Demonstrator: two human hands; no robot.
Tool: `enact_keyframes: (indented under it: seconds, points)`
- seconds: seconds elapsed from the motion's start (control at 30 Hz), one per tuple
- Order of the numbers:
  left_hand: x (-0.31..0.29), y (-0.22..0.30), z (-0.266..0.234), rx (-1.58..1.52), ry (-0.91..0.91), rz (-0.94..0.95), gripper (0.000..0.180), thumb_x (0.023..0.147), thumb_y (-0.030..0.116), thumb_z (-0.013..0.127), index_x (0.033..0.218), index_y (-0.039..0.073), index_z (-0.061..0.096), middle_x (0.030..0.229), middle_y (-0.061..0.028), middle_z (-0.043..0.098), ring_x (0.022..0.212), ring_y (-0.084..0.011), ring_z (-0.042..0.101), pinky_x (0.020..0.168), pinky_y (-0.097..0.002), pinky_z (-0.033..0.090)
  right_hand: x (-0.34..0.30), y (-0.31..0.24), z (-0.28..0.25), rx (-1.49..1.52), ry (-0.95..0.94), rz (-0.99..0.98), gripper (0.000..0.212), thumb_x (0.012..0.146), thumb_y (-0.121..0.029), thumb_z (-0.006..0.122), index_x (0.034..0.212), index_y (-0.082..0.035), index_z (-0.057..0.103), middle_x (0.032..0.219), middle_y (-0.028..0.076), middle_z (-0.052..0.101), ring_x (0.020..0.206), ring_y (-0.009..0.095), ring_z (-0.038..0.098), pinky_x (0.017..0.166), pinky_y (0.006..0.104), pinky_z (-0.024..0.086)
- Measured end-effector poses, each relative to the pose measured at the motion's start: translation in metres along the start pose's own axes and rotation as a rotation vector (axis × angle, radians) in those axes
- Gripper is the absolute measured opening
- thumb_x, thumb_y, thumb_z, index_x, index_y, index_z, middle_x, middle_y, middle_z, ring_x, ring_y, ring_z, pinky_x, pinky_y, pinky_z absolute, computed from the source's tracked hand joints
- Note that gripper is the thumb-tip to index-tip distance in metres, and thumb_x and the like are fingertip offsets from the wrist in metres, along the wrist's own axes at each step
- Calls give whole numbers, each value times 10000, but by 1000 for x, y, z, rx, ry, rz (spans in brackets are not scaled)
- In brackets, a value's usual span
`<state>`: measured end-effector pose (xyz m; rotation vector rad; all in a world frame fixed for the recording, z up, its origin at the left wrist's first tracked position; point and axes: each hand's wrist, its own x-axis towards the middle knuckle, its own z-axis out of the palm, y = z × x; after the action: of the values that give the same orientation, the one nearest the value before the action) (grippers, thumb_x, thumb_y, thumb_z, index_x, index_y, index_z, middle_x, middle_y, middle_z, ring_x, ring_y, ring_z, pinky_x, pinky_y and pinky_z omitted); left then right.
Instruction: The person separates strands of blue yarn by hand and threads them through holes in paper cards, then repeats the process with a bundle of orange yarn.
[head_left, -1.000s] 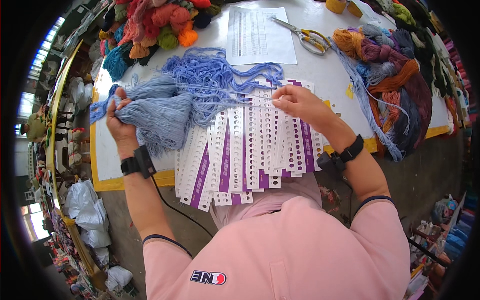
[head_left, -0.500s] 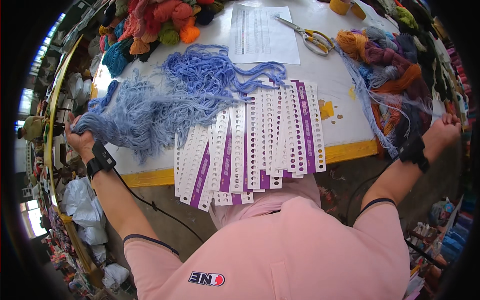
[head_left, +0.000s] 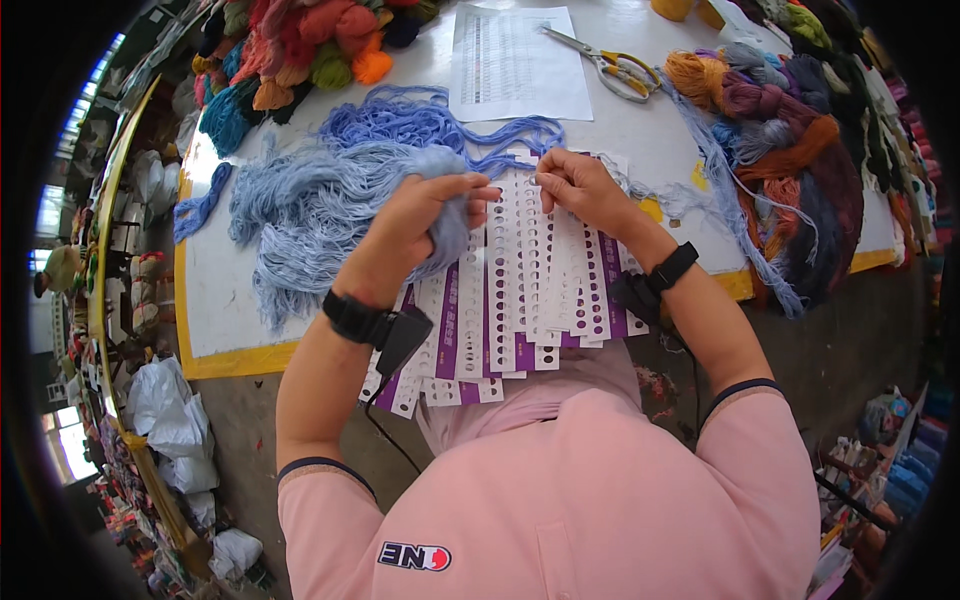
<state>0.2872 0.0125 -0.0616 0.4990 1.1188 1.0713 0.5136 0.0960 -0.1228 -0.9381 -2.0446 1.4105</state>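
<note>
My left hand [head_left: 420,220] is closed around a hank of pale blue thread [head_left: 330,215], whose loose strands spread over the table to its left. To its right, my right hand [head_left: 590,195] is closed in a pinch near the left fingertips. Fine pale strands [head_left: 690,205] trail out beside the right hand, and the exact bit between its fingers is hard to see. Beneath both hands lies a fanned stack of white punched thread cards [head_left: 500,290] with purple bands, overhanging the front edge. Periwinkle thread [head_left: 385,120] lies in a tangle just beyond the pale hank.
Scissors [head_left: 610,72] with yellow-and-grey handles lie beside a printed sheet [head_left: 520,65] at the back. Coloured hanks [head_left: 320,40] are heaped at back left, and more hanks [head_left: 785,150] at right. A small blue hank [head_left: 203,205] rests near the left edge of the white table [head_left: 220,320].
Both hands have come inward from wide apart at the two sides and now meet over the cards. The pale blue hank's end has moved right with my left hand.
</note>
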Motion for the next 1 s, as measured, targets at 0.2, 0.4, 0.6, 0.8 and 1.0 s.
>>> enact_keyframes:
  seconds: [0.2,0.4,0.6,0.8,1.0]
  points:
    - [39,-22,2,281,28,-44,170,849,70,660,854,-100,661,756,-142,663,656,-177,649,554,-275,508,-5,2,-3,241,-88,-16,111,975,-133,556,931,-32,568,695,4,642,635,46,555,627,214,435]
    - [45,-44,9,601,243,97,109,814,71,654,781,-32,655,651,-75,618,569,-148,587,515,-272,447,-6,-7,-5,26,-187,-6,108,985,-127,543,970,-24,571,649,1,622,619,34,530,633,201,426]
    - [18,-47,21,406,128,16,60,792,22,648,809,-36,647,691,-77,629,559,-158,588,528,-277,468,-7,-10,-5,-175,-130,-135,182,953,-64,530,1100,-2,616,637,29,641,588,87,595,593,260,462]
    - [16,-51,12,484,70,12,86,777,3,663,829,-61,639,695,-96,634,564,-164,596,515,-280,468,-12,-16,8,-94,-164,-37,78,947,-60,539,924,-6,591,627,34,639,550,93,591,567,264,469]
    - [17,-51,7,441,83,9,82,758,-33,646,803,-101,637,689,-126,644,558,-175,606,513,-287,479,-8,-22,14,-102,-165,20,88,945,-77,556,877,-21,565,602,40,632,541,98,605,538,265,463]
